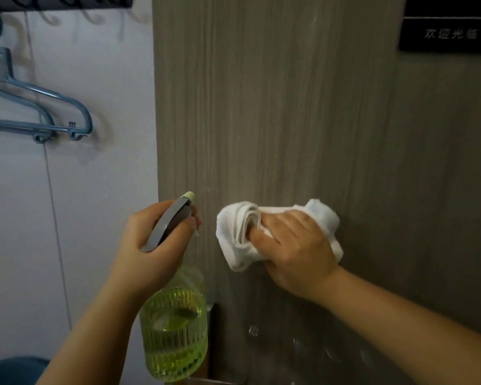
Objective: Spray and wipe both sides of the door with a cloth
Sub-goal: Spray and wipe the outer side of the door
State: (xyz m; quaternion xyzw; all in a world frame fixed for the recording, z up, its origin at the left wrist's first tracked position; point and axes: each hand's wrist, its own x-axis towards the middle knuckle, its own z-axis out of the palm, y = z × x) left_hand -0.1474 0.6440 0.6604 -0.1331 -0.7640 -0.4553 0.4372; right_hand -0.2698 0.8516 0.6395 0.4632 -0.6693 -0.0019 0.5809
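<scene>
The picture is dim and a bit soft all over. The wall on the left is lit best. The door gets darker toward the right side, where a deep shadow is seen. Soft shadows are cast on the wall beside the hangers. The words on the dark sign are blurred. Light is caught in the green bottle. Straight lines are bent a little near the edges.

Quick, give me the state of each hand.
Left hand: grips the spray bottle.
Right hand: holds the white cloth against the door.
</scene>
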